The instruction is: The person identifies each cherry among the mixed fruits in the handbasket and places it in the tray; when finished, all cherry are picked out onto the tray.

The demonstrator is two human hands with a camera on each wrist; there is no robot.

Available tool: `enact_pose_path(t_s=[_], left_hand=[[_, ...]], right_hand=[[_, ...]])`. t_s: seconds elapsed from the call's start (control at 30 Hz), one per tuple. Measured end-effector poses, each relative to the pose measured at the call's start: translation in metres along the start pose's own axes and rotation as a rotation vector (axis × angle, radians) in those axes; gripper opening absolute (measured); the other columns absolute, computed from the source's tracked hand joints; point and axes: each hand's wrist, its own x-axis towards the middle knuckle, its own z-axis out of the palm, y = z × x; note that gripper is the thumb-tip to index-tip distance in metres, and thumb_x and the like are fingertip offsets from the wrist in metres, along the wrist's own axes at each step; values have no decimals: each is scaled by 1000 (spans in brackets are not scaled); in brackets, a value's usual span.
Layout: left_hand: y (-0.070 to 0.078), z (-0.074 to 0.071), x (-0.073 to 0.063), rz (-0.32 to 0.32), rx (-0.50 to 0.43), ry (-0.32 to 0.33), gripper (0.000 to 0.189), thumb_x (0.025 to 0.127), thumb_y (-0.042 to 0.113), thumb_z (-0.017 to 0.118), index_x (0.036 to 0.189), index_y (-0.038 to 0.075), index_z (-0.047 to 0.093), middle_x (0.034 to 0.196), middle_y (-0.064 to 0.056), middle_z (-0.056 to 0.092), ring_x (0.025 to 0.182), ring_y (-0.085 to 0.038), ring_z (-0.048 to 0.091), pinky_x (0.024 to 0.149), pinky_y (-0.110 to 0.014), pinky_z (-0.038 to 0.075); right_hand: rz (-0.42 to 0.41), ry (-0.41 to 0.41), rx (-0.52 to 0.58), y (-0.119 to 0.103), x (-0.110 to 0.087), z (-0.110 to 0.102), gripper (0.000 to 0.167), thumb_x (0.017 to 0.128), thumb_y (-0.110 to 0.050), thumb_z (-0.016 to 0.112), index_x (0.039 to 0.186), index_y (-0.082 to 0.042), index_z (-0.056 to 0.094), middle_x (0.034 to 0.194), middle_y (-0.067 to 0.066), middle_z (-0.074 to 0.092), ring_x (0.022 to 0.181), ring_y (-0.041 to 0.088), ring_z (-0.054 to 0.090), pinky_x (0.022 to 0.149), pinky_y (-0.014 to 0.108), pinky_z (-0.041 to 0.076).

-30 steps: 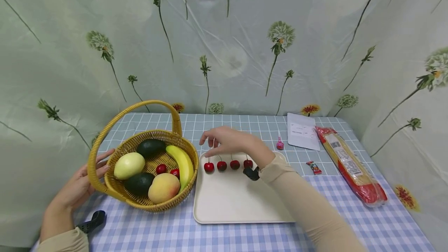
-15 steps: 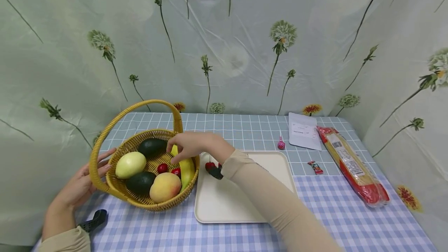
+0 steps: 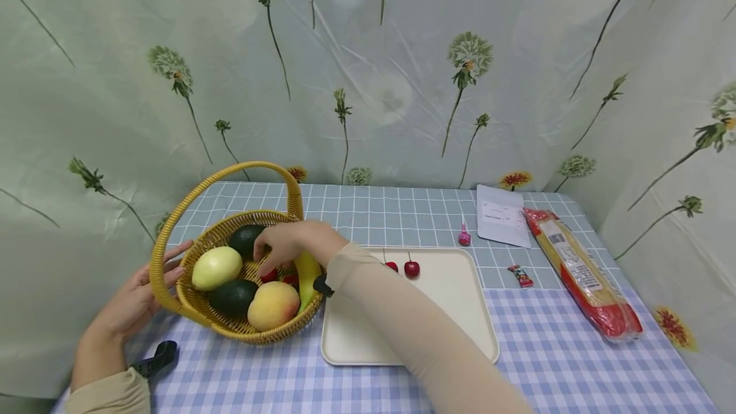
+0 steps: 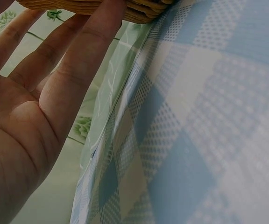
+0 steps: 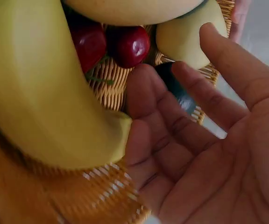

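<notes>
Our left hand (image 3: 135,299), fingers straight, touches the basket (image 3: 253,338); our right hand (image 3: 286,245) is relaxed, empty. We judge cherries (image 5: 132,48) light, slippery: pinch their sides

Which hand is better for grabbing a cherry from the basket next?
Probably the right hand: it is over the basket, holds nothing, and is close to a cherry. The left hand is outside the basket, at its left side.

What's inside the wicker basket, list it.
Seen inside the basket: banana, peach, pale green fruit, two dark green fruits, two red cherries. Whatever lies beneath them or behind the right hand is covered.
</notes>
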Motion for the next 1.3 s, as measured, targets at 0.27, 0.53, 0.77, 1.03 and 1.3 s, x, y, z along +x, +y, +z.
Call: enact_pose_path(t_s=[0.27, 0.53, 0.77, 1.03, 1.3], left_hand=[[1, 1, 0, -12, 20, 14, 57, 115, -1, 36, 168, 21, 40, 146, 19, 64, 125, 0, 67, 89, -30, 63], [0, 1, 0, -22, 42, 29, 57, 115, 0, 37, 168, 22, 40, 145, 20, 64, 123, 0, 68, 88, -29, 63], [0, 1, 0, -11, 34, 24, 57, 115, -1, 37, 167, 20, 41, 145, 19, 65, 125, 1, 67, 88, -29, 63], [-1, 0, 1, -10, 36, 21, 57, 115, -1, 36, 167, 21, 40, 146, 20, 65, 125, 1, 66, 90, -27, 62], [-1, 1, 0, -12, 36, 26, 57, 115, 0, 36, 167, 21, 41, 146, 20, 64, 125, 2, 66, 89, -28, 63]], right_hand=[[138, -84, 1, -7, 10, 1, 47, 105, -45, 69, 147, -26, 60, 112, -5, 74, 99, 6, 71, 84, 19, 53], [163, -121, 2, -12, 16, 2, 50, 105, -43, 69, 151, -26, 59, 111, -5, 73, 97, 6, 70, 84, 21, 56], [159, -139, -11, -15, 19, 5, 29, 105, -40, 70, 129, -25, 69, 111, -4, 73, 95, 8, 69, 82, 24, 56], [121, -131, -14, -12, 18, 5, 16, 106, -38, 69, 116, -26, 66, 110, -4, 71, 90, 8, 67, 76, 23, 54], [71, -116, -13, -7, 23, 6, 16, 105, -37, 71, 107, -24, 62, 95, -8, 62, 78, 7, 62, 68, 23, 49]])
